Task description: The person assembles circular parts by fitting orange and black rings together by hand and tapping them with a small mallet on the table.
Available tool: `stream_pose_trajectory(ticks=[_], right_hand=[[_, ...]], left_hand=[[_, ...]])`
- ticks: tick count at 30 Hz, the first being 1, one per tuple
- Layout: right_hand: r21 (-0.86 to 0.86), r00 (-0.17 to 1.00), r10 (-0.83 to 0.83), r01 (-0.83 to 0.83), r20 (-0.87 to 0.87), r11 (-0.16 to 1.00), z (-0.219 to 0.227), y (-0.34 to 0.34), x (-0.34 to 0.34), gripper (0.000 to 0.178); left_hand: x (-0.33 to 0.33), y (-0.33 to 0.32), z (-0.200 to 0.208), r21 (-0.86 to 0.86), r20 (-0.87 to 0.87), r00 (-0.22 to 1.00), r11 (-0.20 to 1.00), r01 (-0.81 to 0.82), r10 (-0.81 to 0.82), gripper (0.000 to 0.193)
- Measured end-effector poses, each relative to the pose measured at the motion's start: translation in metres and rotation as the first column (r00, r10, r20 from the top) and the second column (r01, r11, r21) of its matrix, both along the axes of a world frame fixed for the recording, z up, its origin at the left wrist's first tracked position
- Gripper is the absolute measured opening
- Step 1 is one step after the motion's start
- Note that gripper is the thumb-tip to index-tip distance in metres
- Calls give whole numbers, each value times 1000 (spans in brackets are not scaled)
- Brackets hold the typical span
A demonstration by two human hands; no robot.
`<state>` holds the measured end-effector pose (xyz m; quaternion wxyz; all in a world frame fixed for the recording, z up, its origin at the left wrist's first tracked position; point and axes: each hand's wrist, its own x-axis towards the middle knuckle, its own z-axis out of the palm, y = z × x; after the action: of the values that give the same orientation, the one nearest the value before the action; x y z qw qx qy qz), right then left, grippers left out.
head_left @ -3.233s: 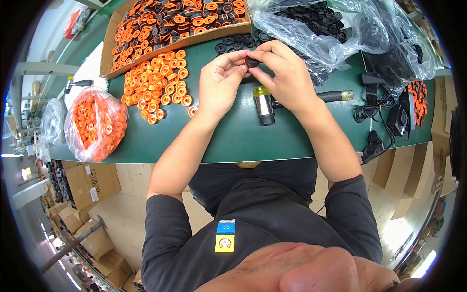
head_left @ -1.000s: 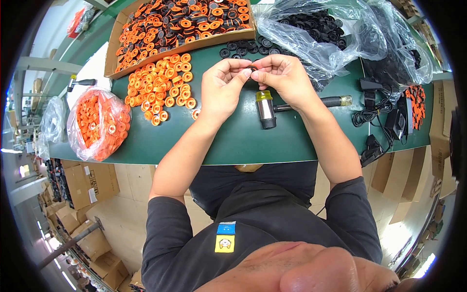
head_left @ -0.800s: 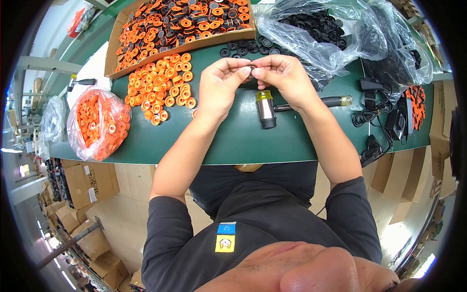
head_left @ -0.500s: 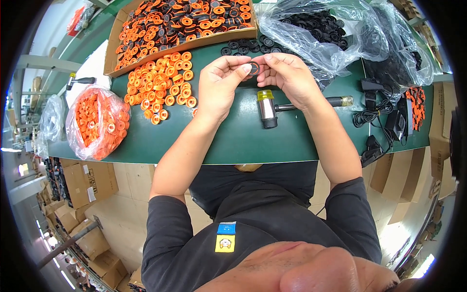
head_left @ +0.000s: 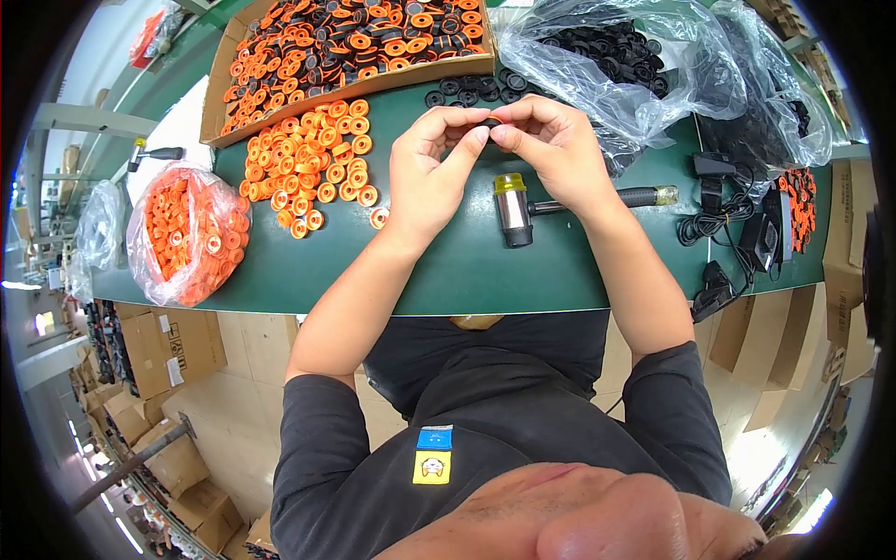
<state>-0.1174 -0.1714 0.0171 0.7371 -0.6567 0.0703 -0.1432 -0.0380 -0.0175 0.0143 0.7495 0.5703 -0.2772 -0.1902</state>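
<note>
Both hands meet above the far middle of the green table (head_left: 448,280). Between their thumbs and fingers sits a small round black-and-orange part (head_left: 491,122), mostly covered by the fingertips. My left hand (head_left: 437,163) pinches its left side; my right hand (head_left: 551,149) pinches its right side. Below the right hand lies a mallet (head_left: 513,210) with a metal head, a yellow face, a black face and a dark handle pointing right. Left of my left hand spreads a loose pile of orange rings (head_left: 303,163). Loose black discs (head_left: 476,89) lie just beyond the hands.
A cardboard box (head_left: 350,89) of black-and-orange parts stands at the far left. A plastic bag (head_left: 187,238) of orange rings sits at the left. Clear bags (head_left: 597,75) of black discs lie far right. A black adapter with cables (head_left: 719,224) rests near the right edge.
The round part has tilted from face-up to nearly edge-on between my fingertips. Both hands have turned slightly, with thumbs drawn closer together. Mallet and piles stay put.
</note>
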Motion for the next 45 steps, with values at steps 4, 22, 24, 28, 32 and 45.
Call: stream_pose_trajectory(ticks=[4, 22, 24, 28, 32, 45], right_hand=[[-124, 995, -24, 36, 97, 992, -1, 0, -1, 16], [-618, 978, -191, 204, 88, 759, -1, -32, -7, 27], [-688, 984, -169, 161, 57, 708, 6, -41, -17, 23], [-874, 994, -88, -8, -58, 485, 15, -35, -73, 28], [-958, 986, -139, -55, -97, 283, -5, -21, -117, 31], [-930, 924, -265, -186, -275, 317, 47, 34, -110, 24]], left_hand=[[2, 1, -1, -14, 148, 989, 1000, -21, 23, 14], [35, 15, 2, 606, 157, 897, 757, 244, -414, 14], [34, 18, 6, 702, 315, 776, 685, 196, -546, 13], [35, 19, 1, 708, 387, 720, 686, 167, -575, 16], [28, 21, 9, 802, 356, 669, 581, 138, -652, 17], [70, 12, -17, 198, 465, 885, 971, -137, 30, 16]])
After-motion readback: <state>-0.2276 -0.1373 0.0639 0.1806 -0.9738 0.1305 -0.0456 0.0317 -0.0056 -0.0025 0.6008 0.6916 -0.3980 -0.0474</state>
